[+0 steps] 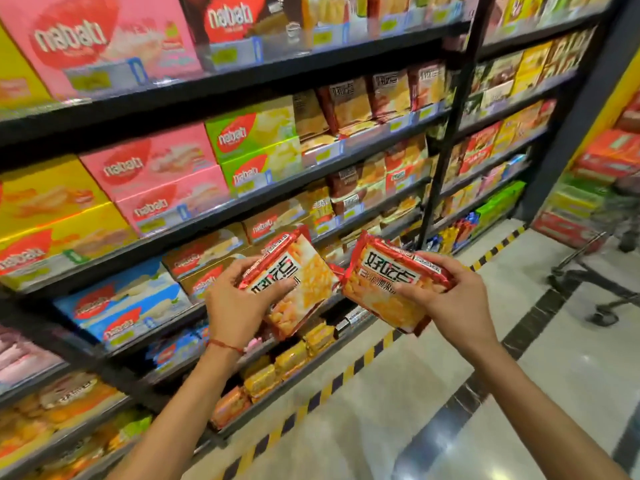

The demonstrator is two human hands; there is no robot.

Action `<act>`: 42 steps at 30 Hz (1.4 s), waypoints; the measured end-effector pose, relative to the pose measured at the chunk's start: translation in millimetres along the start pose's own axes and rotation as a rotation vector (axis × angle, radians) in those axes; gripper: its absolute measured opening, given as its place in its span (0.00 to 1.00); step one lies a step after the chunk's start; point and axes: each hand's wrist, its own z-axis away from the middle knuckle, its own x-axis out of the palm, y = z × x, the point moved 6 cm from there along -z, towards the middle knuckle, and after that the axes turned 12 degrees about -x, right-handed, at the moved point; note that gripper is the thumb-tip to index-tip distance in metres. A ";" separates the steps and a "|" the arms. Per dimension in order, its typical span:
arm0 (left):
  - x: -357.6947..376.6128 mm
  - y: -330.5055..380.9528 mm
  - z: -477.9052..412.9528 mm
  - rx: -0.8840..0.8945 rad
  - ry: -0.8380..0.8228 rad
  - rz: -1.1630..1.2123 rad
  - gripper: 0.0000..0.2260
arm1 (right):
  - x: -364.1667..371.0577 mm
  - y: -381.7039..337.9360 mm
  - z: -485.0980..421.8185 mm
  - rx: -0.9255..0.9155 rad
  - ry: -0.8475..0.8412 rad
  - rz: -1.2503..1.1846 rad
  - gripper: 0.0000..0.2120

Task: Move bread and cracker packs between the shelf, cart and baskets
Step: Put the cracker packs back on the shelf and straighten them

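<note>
I hold two red-and-orange cracker packs in front of the shelf (pixel 311 174). My left hand (pixel 239 299) grips the left cracker pack (pixel 304 282) by its near end, thumb across the front. My right hand (pixel 450 299) grips the right cracker pack (pixel 381 292) by its right end, thumb on the front. Both packs are tilted, and their inner corners almost touch. More packs of the same kind fill the shelf rows behind and above. A red thread is tied round my left wrist.
Wafer boxes (pixel 156 174) in pink, yellow, green and blue fill the left shelves. A black upright post (pixel 446 126) divides the shelving. A cart's black frame and wheel (pixel 595 289) stand on the tiled floor at right. Yellow-black tape (pixel 349 368) lines the shelf base.
</note>
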 end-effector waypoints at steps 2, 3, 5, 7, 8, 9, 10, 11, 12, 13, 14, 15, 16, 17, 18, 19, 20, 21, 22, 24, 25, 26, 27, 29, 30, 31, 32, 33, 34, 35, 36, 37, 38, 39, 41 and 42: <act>33.6 16.7 -18.2 0.011 0.030 -0.007 0.21 | -19.0 12.8 -44.5 -0.017 -0.040 0.005 0.24; 48.7 23.6 -28.4 0.019 0.051 -0.014 0.21 | -27.4 18.1 -66.2 -0.031 -0.053 0.007 0.24; 76.6 39.6 -47.3 0.056 0.102 -0.034 0.20 | -42.0 30.3 -108.1 -0.052 -0.070 0.002 0.25; 99.6 58.2 -62.2 0.107 0.158 -0.064 0.21 | -50.7 43.5 -146.4 -0.053 -0.074 -0.005 0.26; 110.9 67.5 -70.6 0.130 0.174 -0.083 0.22 | -53.7 50.2 -165.3 -0.054 -0.073 -0.003 0.26; 121.6 75.8 -79.9 0.142 0.185 -0.094 0.23 | -55.1 56.8 -183.5 -0.056 -0.071 0.002 0.26; 131.1 82.5 -90.0 0.157 0.199 -0.105 0.23 | -55.7 63.2 -201.5 -0.057 -0.070 0.004 0.26; 139.3 87.1 -101.8 0.167 0.220 -0.114 0.22 | -55.5 68.2 -219.0 -0.059 -0.069 0.003 0.26; 147.5 93.4 -112.8 0.188 0.238 -0.124 0.21 | -54.4 72.6 -236.1 -0.067 -0.072 -0.002 0.26; 155.6 98.3 -125.4 0.213 0.255 -0.139 0.20 | -52.8 76.5 -253.4 -0.078 -0.078 -0.006 0.26; 164.2 102.9 -138.0 0.246 0.267 -0.157 0.20 | -50.9 80.6 -270.3 -0.090 -0.087 -0.010 0.26; 171.7 107.0 -150.3 0.271 0.277 -0.165 0.20 | -47.2 85.1 -286.6 -0.099 -0.097 -0.016 0.26; 178.7 110.8 -161.7 0.293 0.287 -0.165 0.20 | -42.8 89.2 -302.7 -0.112 -0.109 -0.019 0.26; 184.9 114.6 -173.0 0.317 0.302 -0.163 0.20 | -38.0 92.2 -319.0 -0.130 -0.118 -0.015 0.26; 190.9 118.6 -184.5 0.349 0.319 -0.169 0.20 | -33.0 94.8 -336.1 -0.154 -0.126 -0.008 0.26; 196.9 123.1 -196.3 0.379 0.335 -0.180 0.20 | -27.7 96.8 -353.2 -0.177 -0.134 -0.004 0.26; 201.8 126.9 -208.7 0.401 0.351 -0.189 0.20 | -22.2 98.6 -369.5 -0.194 -0.145 -0.001 0.26; 205.6 130.9 -221.7 0.413 0.368 -0.190 0.20 | -16.7 99.5 -385.4 -0.208 -0.159 -0.001 0.26; 208.6 134.7 -233.9 0.422 0.386 -0.189 0.20 | -12.1 100.6 -400.4 -0.223 -0.170 -0.003 0.26; 214.8 143.2 -256.3 0.442 0.423 -0.189 0.20 | -4.4 102.2 -430.3 -0.253 -0.183 -0.018 0.26; 218.3 147.5 -265.5 0.445 0.439 -0.192 0.20 | -1.1 102.1 -443.6 -0.269 -0.194 -0.027 0.25; 221.8 151.4 -273.6 0.446 0.455 -0.197 0.22 | 2.1 101.9 -455.6 -0.285 -0.210 -0.034 0.25; 224.8 154.6 -281.2 0.444 0.473 -0.200 0.24 | 5.3 101.8 -466.6 -0.303 -0.227 -0.041 0.25; 229.5 157.9 -295.1 0.433 0.506 -0.213 0.26 | 10.7 102.9 -485.1 -0.331 -0.254 -0.055 0.24; 230.7 158.4 -301.6 0.427 0.520 -0.215 0.26 | 13.5 103.9 -492.8 -0.338 -0.264 -0.066 0.24; 231.0 159.0 -307.3 0.423 0.536 -0.213 0.25 | 16.4 105.2 -499.5 -0.346 -0.278 -0.079 0.24; 230.6 159.4 -311.4 0.420 0.554 -0.213 0.24 | 19.7 106.7 -505.6 -0.355 -0.298 -0.093 0.24; 230.3 159.6 -314.1 0.419 0.575 -0.221 0.23 | 22.9 108.2 -511.0 -0.362 -0.319 -0.107 0.24; 230.1 160.5 -315.4 0.420 0.600 -0.246 0.22 | 25.6 109.3 -516.0 -0.370 -0.340 -0.118 0.24; 229.6 161.0 -316.5 0.417 0.625 -0.285 0.22 | 28.5 110.7 -520.8 -0.378 -0.362 -0.128 0.24; 229.0 161.1 -317.5 0.408 0.645 -0.328 0.21 | 31.0 111.8 -525.3 -0.381 -0.385 -0.135 0.25; 227.8 160.7 -318.9 0.391 0.661 -0.374 0.21 | 33.3 112.3 -529.1 -0.381 -0.404 -0.146 0.26; 226.5 160.1 -319.9 0.376 0.673 -0.419 0.21 | 35.4 112.4 -532.9 -0.384 -0.419 -0.156 0.26; 226.4 159.5 -320.4 0.370 0.691 -0.474 0.21 | 37.5 112.5 -535.7 -0.389 -0.430 -0.167 0.27; 233.1 160.1 -319.5 0.385 0.766 -0.652 0.21 | 42.3 112.7 -541.9 -0.402 -0.456 -0.190 0.27; 239.5 160.1 -317.6 0.401 0.808 -0.751 0.20 | 44.0 112.5 -543.6 -0.406 -0.466 -0.199 0.28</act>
